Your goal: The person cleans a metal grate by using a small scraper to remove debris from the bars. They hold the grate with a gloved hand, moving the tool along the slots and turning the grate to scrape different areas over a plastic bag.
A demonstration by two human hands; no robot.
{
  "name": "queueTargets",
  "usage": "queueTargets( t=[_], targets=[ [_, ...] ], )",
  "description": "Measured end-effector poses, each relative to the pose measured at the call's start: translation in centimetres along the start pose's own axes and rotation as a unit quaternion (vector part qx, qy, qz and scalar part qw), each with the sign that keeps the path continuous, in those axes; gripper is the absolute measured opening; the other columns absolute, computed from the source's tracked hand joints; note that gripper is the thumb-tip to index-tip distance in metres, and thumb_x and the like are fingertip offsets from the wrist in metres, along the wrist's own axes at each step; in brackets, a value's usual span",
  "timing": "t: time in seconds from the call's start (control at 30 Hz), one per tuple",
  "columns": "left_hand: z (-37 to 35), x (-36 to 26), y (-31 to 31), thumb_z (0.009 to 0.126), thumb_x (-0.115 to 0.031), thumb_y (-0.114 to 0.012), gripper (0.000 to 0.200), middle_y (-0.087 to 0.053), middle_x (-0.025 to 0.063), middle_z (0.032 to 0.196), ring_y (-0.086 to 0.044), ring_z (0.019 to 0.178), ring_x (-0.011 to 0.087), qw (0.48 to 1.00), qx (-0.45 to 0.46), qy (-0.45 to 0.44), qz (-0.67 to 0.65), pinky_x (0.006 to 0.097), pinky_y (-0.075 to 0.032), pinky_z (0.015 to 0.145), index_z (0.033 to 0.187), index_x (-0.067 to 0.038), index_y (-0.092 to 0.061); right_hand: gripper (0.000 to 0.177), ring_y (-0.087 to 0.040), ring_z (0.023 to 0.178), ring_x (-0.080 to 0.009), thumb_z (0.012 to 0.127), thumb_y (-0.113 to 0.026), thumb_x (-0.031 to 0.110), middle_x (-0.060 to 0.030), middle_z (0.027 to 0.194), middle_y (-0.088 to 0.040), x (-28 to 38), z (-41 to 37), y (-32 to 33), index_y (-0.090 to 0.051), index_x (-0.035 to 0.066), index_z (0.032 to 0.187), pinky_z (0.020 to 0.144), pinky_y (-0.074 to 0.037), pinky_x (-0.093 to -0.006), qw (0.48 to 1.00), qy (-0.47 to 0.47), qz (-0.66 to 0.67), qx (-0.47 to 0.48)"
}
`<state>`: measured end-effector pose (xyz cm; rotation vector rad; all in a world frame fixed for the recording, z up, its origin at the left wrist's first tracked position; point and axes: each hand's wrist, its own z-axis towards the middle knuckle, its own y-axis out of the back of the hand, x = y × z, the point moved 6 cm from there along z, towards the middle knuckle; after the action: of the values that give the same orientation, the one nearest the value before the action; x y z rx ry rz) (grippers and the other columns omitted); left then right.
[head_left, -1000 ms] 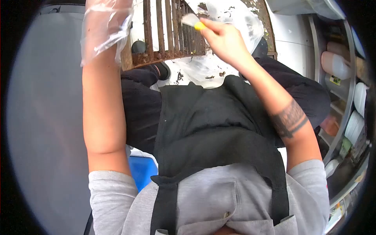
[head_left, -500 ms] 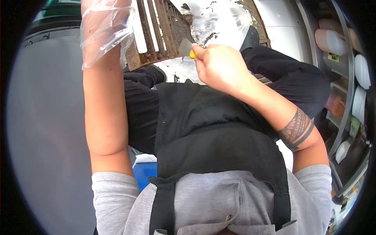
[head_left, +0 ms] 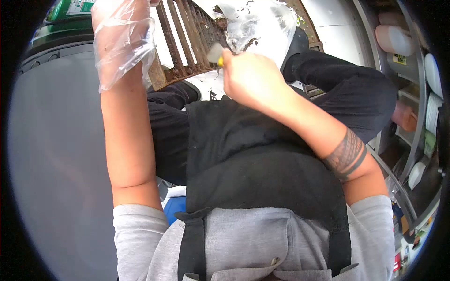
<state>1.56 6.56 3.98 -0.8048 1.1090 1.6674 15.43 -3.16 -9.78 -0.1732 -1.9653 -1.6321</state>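
One rusty grate (head_left: 187, 42) stands tilted over the person's knees, with its lower edge toward the lap and its bars running up out of the frame. A scraper (head_left: 215, 52) with a pale blade and a yellow handle lies against the bars near that lower edge. The right hand (head_left: 248, 77) is clenched around the handle, so only a stub of yellow shows past the knuckles. A dark band tattoo circles the right forearm.

The left hand (head_left: 123, 33) wears a loose clear glove and sits against the grate's left rail at the top of the frame. The crumpled plastic and the frame edge hide its fingers, so whether it grips the rail cannot be told.

Behind the grate lies a clear plastic sheet (head_left: 258, 23) flecked with dark scrapings, and more flecks dot the white floor below. A black apron (head_left: 253, 154) covers the lap over black trousers and a grey shirt. Racks (head_left: 412, 107) at the right hold plastic containers and white plates. Something blue (head_left: 176, 208) shows beside the left elbow.
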Motion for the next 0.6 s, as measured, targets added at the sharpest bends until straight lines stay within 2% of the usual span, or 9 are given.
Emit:
queueTargets(
  t=[0.1,0.13,0.17,0.23,0.27,0.4,0.5,0.57,0.6],
  targets=[
    [-0.8,-2.1,-1.1,0.069,0.007,-0.053,0.033,-0.060,0.0067,0.092,-0.047,0.072,0.0106,0.998,-0.019,-0.053,0.002,0.0221,-0.040,0.061,0.099,0.012,-0.065,0.030,-0.071,0.072,-0.0428,0.090,-0.054,0.012,-0.0262,0.077,-0.069,0.0,1.5,0.3,-0.065,-0.009,0.108,0.065,-0.057,-0.0511,1.000,0.007,0.015,-0.009],
    [-0.1,-1.2,-0.8,0.068,0.007,-0.052,0.050,-0.057,0.0057,0.088,-0.047,0.069,0.0100,0.955,0.011,-0.193,0.224,0.0220,-0.040,0.059,0.117,0.010,-0.064,0.030,-0.071,0.072,-0.0427,0.089,-0.054,0.012,-0.0261,0.077,-0.070,0.1,1.0,0.4,-0.065,-0.009,0.107,0.065,-0.057,-0.0509,0.998,0.044,-0.009,-0.035],
    [0.0,-2.0,-1.1,0.068,0.007,-0.052,0.050,-0.057,0.0057,0.088,-0.047,0.069,0.0100,0.955,0.013,-0.193,0.225,0.0220,-0.040,0.059,0.117,0.010,-0.064,0.029,-0.071,0.071,-0.0426,0.089,-0.055,0.012,-0.0260,0.077,-0.070,0.6,0.6,0.7,-0.065,-0.009,0.106,0.065,-0.057,-0.0507,0.995,0.081,-0.032,-0.058],
    [0.3,-0.8,-0.6,0.069,0.007,-0.053,0.060,-0.055,0.0042,0.084,-0.048,0.064,0.0095,0.992,-0.082,0.093,0.004,0.0217,-0.039,0.056,0.129,0.007,-0.060,0.025,-0.071,0.071,-0.0425,0.088,-0.055,0.012,-0.0253,0.077,-0.070,0.3,1.3,1.0,-0.065,-0.007,0.101,0.064,-0.057,-0.0504,0.998,0.048,-0.028,-0.023],
    [0.7,-0.1,-0.2,0.071,0.006,-0.052,0.062,-0.056,0.0039,0.085,-0.050,0.061,0.0092,0.997,-0.028,0.067,-0.009,0.0211,-0.041,0.056,0.133,0.007,-0.057,0.023,-0.071,0.071,-0.0422,0.088,-0.055,0.012,-0.0252,0.077,-0.070,0.0,2.3,1.1,-0.064,-0.006,0.099,0.065,-0.058,-0.0504,0.999,0.038,-0.010,-0.030],
    [0.2,-1.5,-0.8,0.072,0.007,-0.051,0.060,-0.058,0.0031,0.083,-0.052,0.061,0.0086,0.996,0.001,0.089,-0.024,0.0210,-0.043,0.056,0.132,0.009,-0.057,0.020,-0.071,0.071,-0.0412,0.087,-0.054,0.011,-0.0243,0.077,-0.070,-0.1,4.0,1.7,-0.063,-0.004,0.096,0.066,-0.058,-0.0506,0.998,0.055,0.010,-0.026],
    [1.5,-0.7,-1.2,0.073,0.008,-0.051,0.060,-0.061,0.0044,0.084,-0.055,0.063,0.0089,0.994,-0.053,0.084,-0.033,0.0211,-0.045,0.058,0.133,0.011,-0.055,0.020,-0.072,0.070,-0.0393,0.087,-0.055,0.010,-0.0242,0.077,-0.070,0.0,2.3,2.1,-0.063,-0.006,0.095,0.065,-0.059,-0.0499,0.997,0.072,-0.022,-0.012],
    [1.4,0.2,-0.8,0.073,0.008,-0.051,0.060,-0.063,0.0053,0.086,-0.055,0.064,0.0091,0.990,-0.094,0.088,-0.060,0.0210,-0.046,0.059,0.133,0.011,-0.055,0.023,-0.072,0.071,-0.0401,0.087,-0.055,0.010,-0.0254,0.078,-0.070,-0.2,3.9,1.9,-0.065,-0.007,0.098,0.064,-0.059,-0.0497,0.997,0.057,0.019,-0.057],
    [1.1,0.0,-0.6,0.073,0.009,-0.050,0.059,-0.063,0.0055,0.089,-0.055,0.064,0.0090,0.993,-0.018,0.076,-0.092,0.0204,-0.046,0.058,0.132,0.011,-0.055,0.023,-0.072,0.071,-0.0401,0.087,-0.055,0.010,-0.0254,0.078,-0.070,0.0,4.9,2.0,-0.065,-0.007,0.098,0.064,-0.059,-0.0497,0.997,0.053,0.019,-0.057]
  ],
)
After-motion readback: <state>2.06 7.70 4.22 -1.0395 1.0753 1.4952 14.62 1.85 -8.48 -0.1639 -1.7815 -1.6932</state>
